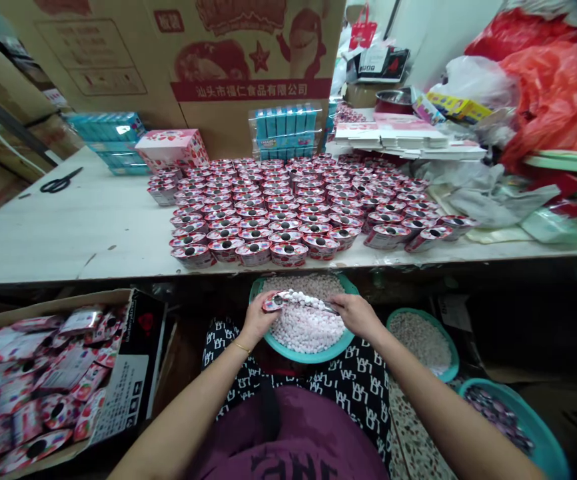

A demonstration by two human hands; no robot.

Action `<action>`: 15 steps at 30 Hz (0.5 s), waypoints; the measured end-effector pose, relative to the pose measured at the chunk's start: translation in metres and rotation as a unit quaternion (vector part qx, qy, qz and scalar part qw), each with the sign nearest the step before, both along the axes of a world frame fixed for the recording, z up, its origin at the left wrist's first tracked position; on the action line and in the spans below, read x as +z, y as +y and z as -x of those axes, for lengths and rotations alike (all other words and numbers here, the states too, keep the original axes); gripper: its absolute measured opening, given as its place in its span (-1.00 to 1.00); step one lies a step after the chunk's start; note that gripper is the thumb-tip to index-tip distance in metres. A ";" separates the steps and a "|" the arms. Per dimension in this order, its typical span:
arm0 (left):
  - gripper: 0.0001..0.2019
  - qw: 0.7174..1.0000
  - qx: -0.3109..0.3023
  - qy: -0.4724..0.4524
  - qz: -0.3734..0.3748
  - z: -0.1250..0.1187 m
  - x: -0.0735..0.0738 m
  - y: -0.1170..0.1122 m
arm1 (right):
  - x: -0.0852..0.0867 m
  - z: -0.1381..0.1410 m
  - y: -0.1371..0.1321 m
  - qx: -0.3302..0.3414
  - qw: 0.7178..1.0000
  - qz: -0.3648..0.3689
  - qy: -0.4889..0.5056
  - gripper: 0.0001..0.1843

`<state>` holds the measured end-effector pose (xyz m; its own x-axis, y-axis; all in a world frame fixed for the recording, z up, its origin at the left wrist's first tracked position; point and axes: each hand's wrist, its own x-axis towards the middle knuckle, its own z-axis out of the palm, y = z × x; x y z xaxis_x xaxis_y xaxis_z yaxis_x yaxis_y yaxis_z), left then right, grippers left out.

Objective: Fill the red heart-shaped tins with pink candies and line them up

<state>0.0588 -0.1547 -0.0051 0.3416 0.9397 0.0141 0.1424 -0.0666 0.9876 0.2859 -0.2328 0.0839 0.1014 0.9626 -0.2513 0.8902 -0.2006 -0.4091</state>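
Observation:
Over a turquoise basin [301, 358] of small white candies [304, 337], my left hand [257, 321] is closed around a small red-and-pink printed box [271, 303] with a hole in its top. My right hand [361, 315] grips a narrow metal scoop [326, 307] loaded with a row of white candies. The scoop's far end lies at the box's opening; whether candies are passing in is too small to tell. On the table ahead stand many filled-looking rows of the same oval boxes [288, 253], upright with their holes facing up.
To the left, a cardboard carton [141, 360] holds loose printed boxes. Two more basins stand at right, one with white candies [421, 340], one with dark wrapped pieces [501, 417]. Black scissors [61, 181] lie on the white table [93, 233]. A large carton [168, 67] stands behind.

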 end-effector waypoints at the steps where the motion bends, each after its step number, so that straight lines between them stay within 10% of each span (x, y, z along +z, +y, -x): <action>1: -0.59 1.000 -0.010 0.010 -0.021 -0.004 0.001 -0.001 | 0.011 0.004 0.003 0.015 0.999 0.005 -0.034 -0.68; 7: -0.56 0.995 -0.039 0.030 -0.082 -0.015 0.004 -0.007 | 0.058 0.038 0.018 0.094 0.968 0.084 -0.217 -0.63; 15: -0.57 0.992 -0.037 0.056 -0.104 -0.009 -0.004 -0.005 | 0.079 0.050 0.016 0.116 0.954 0.067 -0.268 -0.68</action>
